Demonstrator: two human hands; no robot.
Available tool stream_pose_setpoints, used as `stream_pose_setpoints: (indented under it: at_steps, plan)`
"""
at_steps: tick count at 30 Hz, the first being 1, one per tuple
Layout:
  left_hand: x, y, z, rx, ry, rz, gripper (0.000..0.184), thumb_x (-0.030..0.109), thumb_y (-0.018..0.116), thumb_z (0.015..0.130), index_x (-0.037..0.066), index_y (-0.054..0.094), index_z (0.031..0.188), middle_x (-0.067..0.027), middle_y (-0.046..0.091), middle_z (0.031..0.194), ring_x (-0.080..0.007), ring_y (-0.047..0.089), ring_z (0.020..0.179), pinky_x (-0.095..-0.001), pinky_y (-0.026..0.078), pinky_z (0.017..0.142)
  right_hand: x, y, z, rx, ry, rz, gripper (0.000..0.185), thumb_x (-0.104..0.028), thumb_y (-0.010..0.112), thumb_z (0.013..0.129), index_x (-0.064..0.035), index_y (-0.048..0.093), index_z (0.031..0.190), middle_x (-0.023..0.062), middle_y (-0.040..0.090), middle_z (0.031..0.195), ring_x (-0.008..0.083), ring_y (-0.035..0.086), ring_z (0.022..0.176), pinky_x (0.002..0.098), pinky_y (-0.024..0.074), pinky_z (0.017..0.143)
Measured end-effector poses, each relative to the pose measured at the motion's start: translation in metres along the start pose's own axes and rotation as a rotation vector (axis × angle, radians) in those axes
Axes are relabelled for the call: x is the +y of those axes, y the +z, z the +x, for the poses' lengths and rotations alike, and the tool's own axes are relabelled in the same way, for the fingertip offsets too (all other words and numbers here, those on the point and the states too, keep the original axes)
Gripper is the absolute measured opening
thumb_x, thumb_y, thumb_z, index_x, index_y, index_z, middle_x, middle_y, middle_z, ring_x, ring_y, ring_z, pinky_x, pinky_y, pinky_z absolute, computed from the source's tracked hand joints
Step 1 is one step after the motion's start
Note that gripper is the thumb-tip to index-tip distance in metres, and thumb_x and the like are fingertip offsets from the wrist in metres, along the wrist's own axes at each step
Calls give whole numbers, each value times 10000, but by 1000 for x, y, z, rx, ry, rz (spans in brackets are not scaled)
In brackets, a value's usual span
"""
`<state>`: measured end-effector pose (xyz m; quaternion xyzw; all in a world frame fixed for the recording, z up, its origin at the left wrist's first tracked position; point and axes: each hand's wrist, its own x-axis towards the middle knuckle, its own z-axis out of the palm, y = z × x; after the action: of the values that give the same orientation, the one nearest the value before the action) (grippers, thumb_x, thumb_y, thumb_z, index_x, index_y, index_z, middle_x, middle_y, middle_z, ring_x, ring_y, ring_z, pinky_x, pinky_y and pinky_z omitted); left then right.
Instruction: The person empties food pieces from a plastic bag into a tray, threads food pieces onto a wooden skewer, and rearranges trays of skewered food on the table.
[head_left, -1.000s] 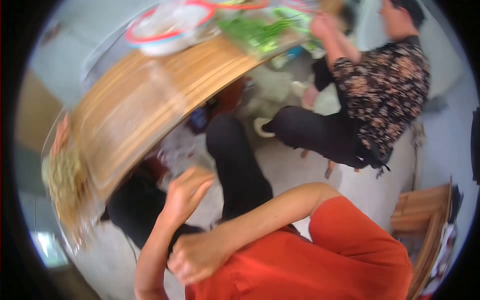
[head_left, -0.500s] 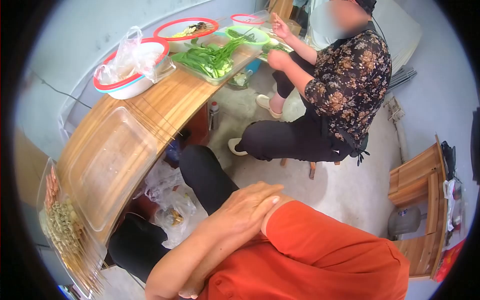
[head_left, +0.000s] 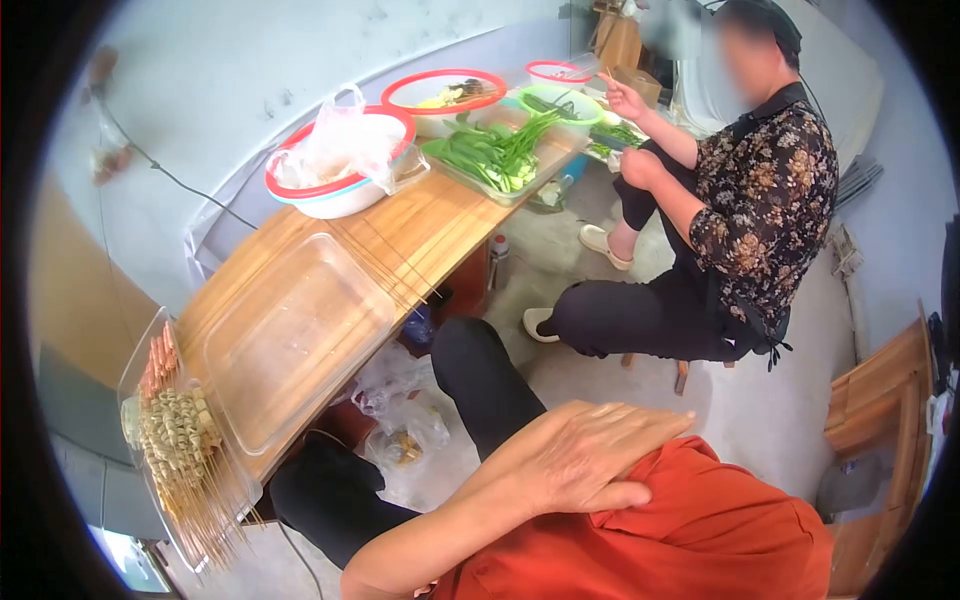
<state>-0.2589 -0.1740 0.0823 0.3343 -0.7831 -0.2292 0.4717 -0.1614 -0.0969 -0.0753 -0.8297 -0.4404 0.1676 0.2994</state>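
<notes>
Head view: I see the left hand (head_left: 590, 455) flat, loose, on creased red cloth (head_left: 690, 510); hidden right hand, I can't tell.

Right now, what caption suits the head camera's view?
Left hand on red shirt; beyond it, skewers and greens in clear trays.

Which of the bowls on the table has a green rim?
The green bowl, beside the clear tray of leafy greens; the other three bowls have red rims.
</notes>
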Motion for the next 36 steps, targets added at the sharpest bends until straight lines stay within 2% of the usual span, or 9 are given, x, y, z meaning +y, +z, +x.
stream_pose_setpoints:
  at_steps: [2, 4, 5, 8, 11, 16, 27, 33, 36]
  plan:
    - [0, -7, -8, -48, 0, 97, 802, 468, 628, 803, 54, 376, 1443, -145, 530, 1335, -327, 522, 1176, -446, 409, 1005, 4, 0, -3, 27, 19, 15, 278, -258, 574, 859, -5, 690, 848, 130, 694, 799, 263, 671, 696, 378, 527, 641]
    - [2, -11, -13, -119, 17, 412, 970, 713, 468, 749, 33, 368, 1434, -170, 430, 1438, -340, 513, 1217, -463, 411, 1015, 7, -3, -6, 55, 37, 31, 278, -258, 575, 860, -6, 690, 853, 129, 694, 801, 260, 672, 699, 377, 527, 643]
    - [2, -13, -13, -120, 10, 423, 970, 713, 468, 749, 33, 368, 1434, -170, 430, 1438, -340, 513, 1217, -463, 411, 1015, 8, -7, -6, 64, 39, 34, 278, -259, 575, 861, -6, 690, 856, 129, 694, 802, 259, 672, 700, 376, 528, 643]
    - [3, -22, -15, -123, -8, 507, 978, 670, 548, 707, 57, 355, 1445, -185, 400, 1455, -338, 502, 1232, -483, 391, 1045, 10, -21, 4, 67, 11, 32, 278, -260, 576, 863, -7, 691, 864, 128, 695, 806, 255, 673, 704, 374, 529, 645]
    - [-3, -15, -26, -106, -49, 613, 919, 520, 681, 726, 82, 335, 1457, -201, 411, 1436, -339, 519, 1208, -450, 466, 978, 13, -28, 15, 77, -7, 29, 279, -261, 577, 865, -7, 691, 872, 128, 696, 810, 251, 674, 707, 371, 530, 646]
    - [-16, -1, -38, 4, -291, 674, 882, 172, 761, 684, 125, 337, 1457, -216, 468, 1352, -330, 578, 1108, -359, 585, 723, 13, -39, 8, 129, 13, 57, 280, -263, 578, 869, -8, 692, 886, 126, 697, 817, 244, 676, 714, 368, 532, 649]
    - [-29, -6, -100, -142, -629, 788, 890, 334, 770, 751, 102, 299, 1468, -143, 619, 1070, -272, 656, 931, -374, 552, 635, 16, -69, -48, 330, 128, 139, 283, -268, 582, 876, -11, 694, 915, 124, 700, 831, 230, 680, 727, 359, 535, 655]
    - [-22, -41, -138, -128, -893, 783, 803, 424, 724, 788, 88, 375, 1429, -179, 606, 1117, -368, 631, 944, -454, 528, 788, 14, -84, -93, 431, 209, 185, 286, -270, 584, 881, -12, 695, 931, 122, 701, 839, 222, 682, 735, 354, 537, 658]
    - [-16, -47, -122, -44, -691, 818, 790, 487, 686, 805, 56, 403, 1405, -198, 590, 1164, -374, 611, 1004, -451, 500, 858, 16, -97, -113, 470, 254, 211, 287, -271, 585, 883, -12, 695, 939, 122, 702, 843, 218, 683, 738, 352, 538, 660]
